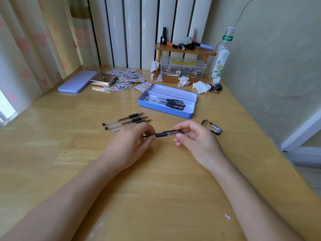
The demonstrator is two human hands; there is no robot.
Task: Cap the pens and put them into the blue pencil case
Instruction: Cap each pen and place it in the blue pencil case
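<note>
A gel pen (159, 135) is pinched by its barrel in the left hand (129, 145), while its cap (172, 132) is gripped between thumb and fingers of the right hand (194, 138), apparently so the two can be pressed together. Capped pens (169, 102) are laid in the open blue pencil case (151, 106); uncapped pens (126, 120) and loose caps (212, 127) are kept beside the hands.

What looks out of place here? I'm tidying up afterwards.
Crumpled tissues litter the desk around the clear storage box, and patterned paper packets lie scattered behind the pencil case.
</note>
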